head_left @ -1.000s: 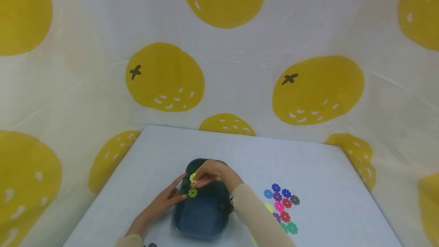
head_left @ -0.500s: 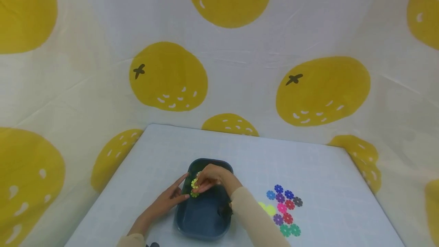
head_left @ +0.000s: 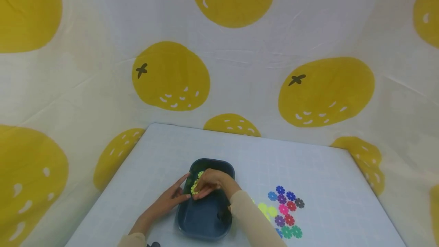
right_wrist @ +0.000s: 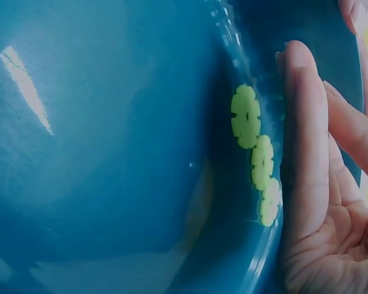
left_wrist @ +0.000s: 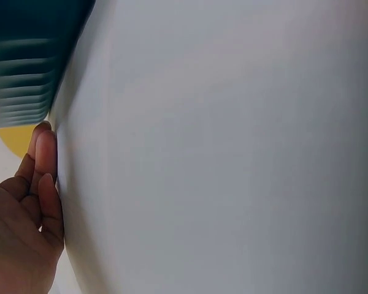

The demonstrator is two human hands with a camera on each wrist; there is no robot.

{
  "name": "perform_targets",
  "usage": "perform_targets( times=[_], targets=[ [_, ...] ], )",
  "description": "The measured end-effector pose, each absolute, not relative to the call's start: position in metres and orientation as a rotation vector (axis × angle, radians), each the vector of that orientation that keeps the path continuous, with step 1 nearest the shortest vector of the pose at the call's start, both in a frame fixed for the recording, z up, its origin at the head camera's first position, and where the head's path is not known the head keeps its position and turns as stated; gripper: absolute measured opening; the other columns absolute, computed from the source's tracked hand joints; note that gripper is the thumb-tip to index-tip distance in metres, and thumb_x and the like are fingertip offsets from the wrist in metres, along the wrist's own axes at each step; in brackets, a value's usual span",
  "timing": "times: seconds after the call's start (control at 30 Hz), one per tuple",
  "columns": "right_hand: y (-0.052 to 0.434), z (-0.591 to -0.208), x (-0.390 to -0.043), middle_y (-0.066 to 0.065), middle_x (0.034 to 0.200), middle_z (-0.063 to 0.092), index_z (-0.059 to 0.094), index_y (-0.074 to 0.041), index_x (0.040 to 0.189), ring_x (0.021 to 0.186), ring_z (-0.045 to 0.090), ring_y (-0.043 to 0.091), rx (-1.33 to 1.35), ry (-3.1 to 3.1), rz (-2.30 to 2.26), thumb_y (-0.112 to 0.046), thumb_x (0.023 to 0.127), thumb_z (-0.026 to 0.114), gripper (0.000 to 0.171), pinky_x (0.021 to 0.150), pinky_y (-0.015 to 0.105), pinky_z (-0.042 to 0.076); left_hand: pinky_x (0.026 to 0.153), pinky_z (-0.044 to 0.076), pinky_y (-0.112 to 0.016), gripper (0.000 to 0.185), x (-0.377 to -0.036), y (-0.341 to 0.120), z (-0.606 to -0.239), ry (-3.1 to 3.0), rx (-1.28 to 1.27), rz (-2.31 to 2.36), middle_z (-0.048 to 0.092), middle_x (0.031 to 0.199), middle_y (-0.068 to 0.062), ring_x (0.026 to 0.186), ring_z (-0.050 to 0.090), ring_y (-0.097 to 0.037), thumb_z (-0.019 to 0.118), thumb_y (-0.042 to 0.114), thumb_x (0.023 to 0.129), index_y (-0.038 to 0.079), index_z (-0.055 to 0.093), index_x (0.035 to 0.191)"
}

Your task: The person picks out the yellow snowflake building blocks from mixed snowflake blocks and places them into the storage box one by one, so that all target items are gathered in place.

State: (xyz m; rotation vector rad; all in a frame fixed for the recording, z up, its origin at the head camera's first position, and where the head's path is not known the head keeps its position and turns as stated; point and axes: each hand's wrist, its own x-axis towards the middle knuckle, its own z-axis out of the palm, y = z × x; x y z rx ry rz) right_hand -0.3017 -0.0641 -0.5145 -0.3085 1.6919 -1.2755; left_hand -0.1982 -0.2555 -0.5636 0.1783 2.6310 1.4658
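I count one dark blue tray at lower centre of the head view, on the pale table. Inside it, three yellow-green flower discs lie in a row against the tray's inner wall, seen plainly in the right wrist view. To the right of the tray, on the table, I count about eleven more loose discs: blue, purple, red, pink, green, yellow, one dark.

Right hand is in the tray, fingers straight and close together, lying just beside the three discs; I see no grip on them. Left hand rests at the tray's left outer edge, fingers extended, holding nothing.
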Motion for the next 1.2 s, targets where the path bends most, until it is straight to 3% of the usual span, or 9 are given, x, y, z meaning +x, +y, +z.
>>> perform_targets(
  times=[0.47,0.73,1.2],
  targets=[
    [-0.066,-0.511,-0.294,0.023,0.082,0.067,0.07,0.007,0.083,0.072,0.068,0.027,-0.312,1.679,-1.138,-0.001,0.081,0.064,0.01,0.062,0.03,0.052,0.06,0.04,-0.027,0.072,-0.197,-0.256,-0.562,2.631,0.205,1.477,0.051,0.084,-0.002,0.07,0.047,-0.013,0.062,0.036,0.087,0.033,0.021,0.146],
    [-0.071,-0.518,-0.289,0.02,0.078,0.068,0.071,0.005,0.079,0.067,0.068,0.025,-0.323,1.737,-1.025,-0.003,0.078,0.068,0.008,0.057,0.027,0.052,0.062,0.04,-0.027,0.071,-0.197,-0.256,-0.56,2.602,0.177,1.469,0.051,0.086,-0.002,0.073,0.048,-0.013,0.061,0.043,0.086,0.044,0.02,0.143],
    [-0.075,-0.517,-0.287,0.02,0.076,0.068,0.071,0.005,0.077,0.064,0.068,0.025,-0.32,1.81,-0.963,-0.005,0.076,0.072,0.01,0.055,0.029,0.052,0.062,0.04,-0.027,0.07,-0.197,-0.255,-0.557,2.599,0.159,1.484,0.05,0.085,-0.003,0.073,0.048,-0.014,0.063,0.041,0.085,0.043,0.022,0.143]
  ],
)
